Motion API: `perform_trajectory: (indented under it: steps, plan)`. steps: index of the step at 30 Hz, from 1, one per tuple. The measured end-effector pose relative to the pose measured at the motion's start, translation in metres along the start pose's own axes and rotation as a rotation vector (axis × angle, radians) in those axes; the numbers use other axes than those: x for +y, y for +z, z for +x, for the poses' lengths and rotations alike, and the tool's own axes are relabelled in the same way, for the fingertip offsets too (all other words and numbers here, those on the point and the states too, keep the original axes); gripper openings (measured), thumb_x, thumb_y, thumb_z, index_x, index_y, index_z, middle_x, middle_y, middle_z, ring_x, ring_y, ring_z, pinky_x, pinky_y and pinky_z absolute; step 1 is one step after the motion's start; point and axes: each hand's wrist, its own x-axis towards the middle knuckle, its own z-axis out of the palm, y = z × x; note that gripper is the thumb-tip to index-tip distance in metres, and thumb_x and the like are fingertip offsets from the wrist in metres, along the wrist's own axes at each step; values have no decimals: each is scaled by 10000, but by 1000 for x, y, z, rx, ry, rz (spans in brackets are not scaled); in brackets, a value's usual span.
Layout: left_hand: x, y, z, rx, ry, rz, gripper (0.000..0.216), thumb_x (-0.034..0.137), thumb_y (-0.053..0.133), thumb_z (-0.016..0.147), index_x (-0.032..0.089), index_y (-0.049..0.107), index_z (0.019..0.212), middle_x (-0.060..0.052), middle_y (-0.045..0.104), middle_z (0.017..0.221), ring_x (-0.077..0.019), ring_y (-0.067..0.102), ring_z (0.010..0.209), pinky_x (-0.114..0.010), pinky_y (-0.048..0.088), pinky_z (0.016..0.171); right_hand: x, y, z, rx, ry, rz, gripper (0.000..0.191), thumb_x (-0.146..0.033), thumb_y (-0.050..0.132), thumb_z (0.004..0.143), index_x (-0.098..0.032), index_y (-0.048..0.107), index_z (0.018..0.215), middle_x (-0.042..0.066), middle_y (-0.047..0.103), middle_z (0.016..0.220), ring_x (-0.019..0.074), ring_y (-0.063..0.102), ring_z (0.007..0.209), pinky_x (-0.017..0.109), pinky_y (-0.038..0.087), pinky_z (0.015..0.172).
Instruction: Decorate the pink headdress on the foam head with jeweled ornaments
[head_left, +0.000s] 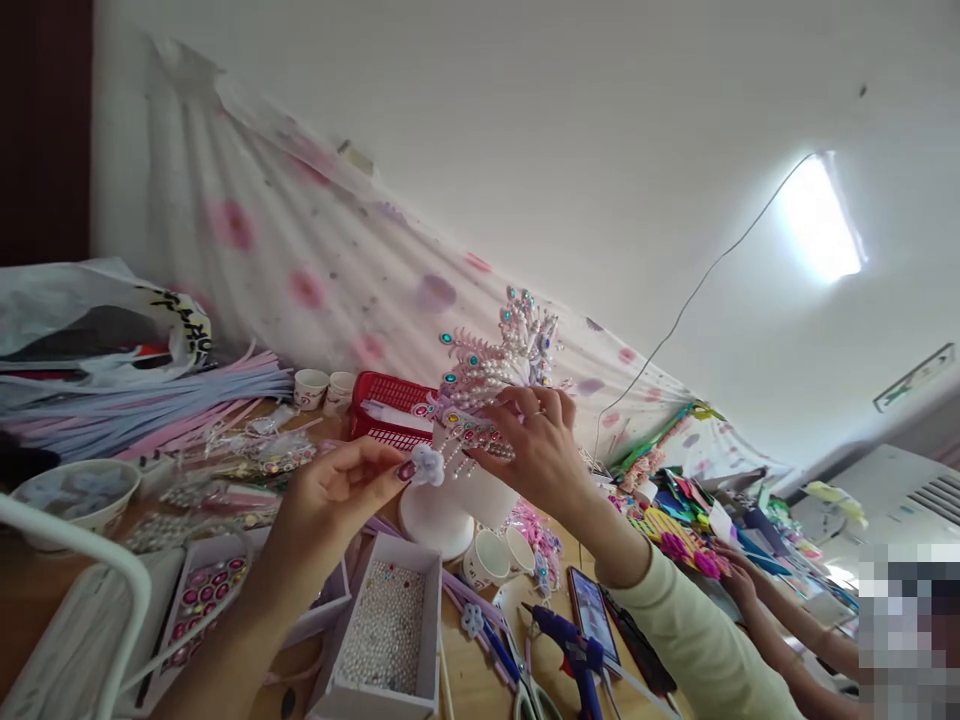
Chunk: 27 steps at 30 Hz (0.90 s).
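Note:
Thumb and fingertips of my left hand pinch a small pale blue fluffy flower, held close to the left edge of a beaded headdress. The headdress carries white pearl strands, teal and red gems and a tall spray of ornaments. My right hand, wearing a ring, grips its front right side; part of the band is hidden behind the fingers. Beneath it is a white rounded stand. In front stands a box of pearl beads.
A blue glue gun lies beside scissors and a phone. Paper cups stand near the stand. Behind is a red basket. Blue and pink fuzzy stems fill the left. Another person's hands hold a colourful item at right.

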Motion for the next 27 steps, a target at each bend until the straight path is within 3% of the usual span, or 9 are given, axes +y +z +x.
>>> perform_trajectory:
  steps: [4,9,16,21,24,27]
  plan:
    - [2,6,5,-15,1,-26,154,331,833,681,218,748,744,-30,773,753,-188,729,721,-256,576,613,-6,13,6,-67,54,6,247,-435,684,895,-240,696,1048,125,621,1069,329,458,1001,528,394,888]
    - [-5,2,13,66,-80,-118,246,395,835,678,212,713,788,-13,737,732,-170,687,655,-266,556,594,6,0,-3,-163,4,193,218,-357,627,917,-228,666,1089,94,643,1052,297,537,976,458,397,821]
    - [-34,26,13,0,-233,-225,300,415,776,728,181,669,882,-51,748,923,-198,690,904,-333,518,861,33,-10,-10,-196,-158,512,256,-196,572,947,-256,637,1188,79,625,1096,243,602,1035,410,507,848]
    - [-52,36,3,-23,-279,-379,271,419,728,783,191,656,910,-67,743,955,-194,680,885,-335,523,827,44,-14,-12,-216,-185,612,303,-159,610,937,-274,634,1217,59,635,1051,214,623,1000,369,553,833]
    - [-47,32,-5,-53,-238,-363,227,409,690,841,199,659,921,-66,734,942,-190,679,875,-330,536,809,45,-15,-11,-215,-195,608,296,-178,628,935,-278,647,1214,55,659,1039,215,641,994,374,558,841]
    - [-26,32,-11,-130,-121,-281,207,412,666,874,208,648,908,-76,726,908,-220,697,875,-349,568,770,44,-16,-10,-243,-196,571,302,-193,598,952,-285,655,1233,73,674,1098,231,650,1034,402,557,868]
